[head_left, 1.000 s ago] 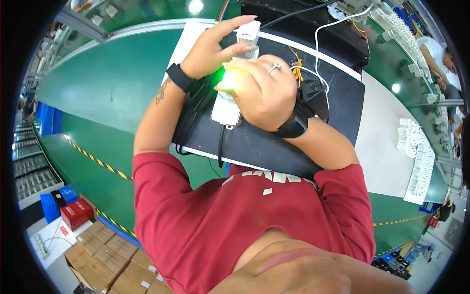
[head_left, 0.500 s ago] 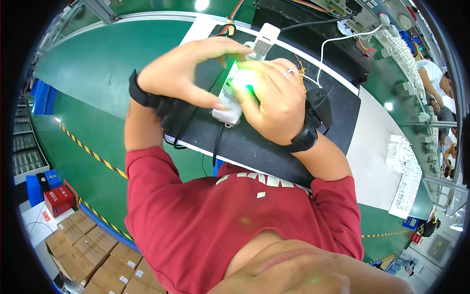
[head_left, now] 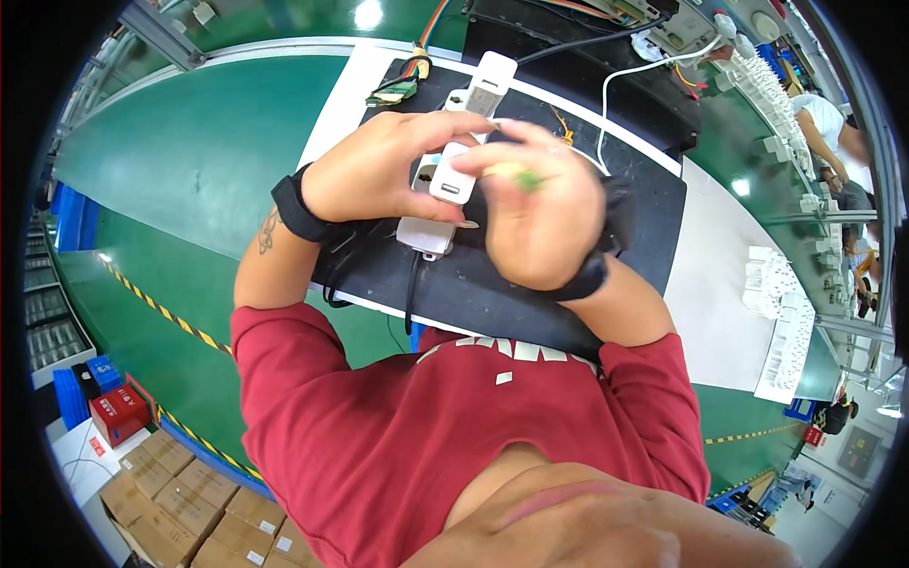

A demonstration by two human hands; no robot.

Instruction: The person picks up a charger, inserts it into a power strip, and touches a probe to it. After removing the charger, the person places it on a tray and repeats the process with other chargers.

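A white USB charger (head_left: 453,180) sits on a white power strip (head_left: 425,235), its port facing me. My left hand (head_left: 374,175) curls round the charger, thumb at its near end and fingers at its far end. My right hand (head_left: 542,213), smeared by motion, is just to the right, its fingertips close to the charger. A small yellow-green patch (head_left: 524,175) shows at its fingers; what it is I cannot make out. Farther up the strip stands another white charger (head_left: 490,80). Both wrists carry black bands.
The strip lies on a black mat (head_left: 606,256) over a white board. A taped bundle of coloured wires (head_left: 414,68) and a green circuit board are at the back left. A black box (head_left: 587,76) and white cable (head_left: 606,104) lie behind. White parts (head_left: 781,331) stand far right.
The bright green glow between my hands is gone. My right hand has shifted slightly right and is blurred. My left hand has closed in round the charger, which now shows.
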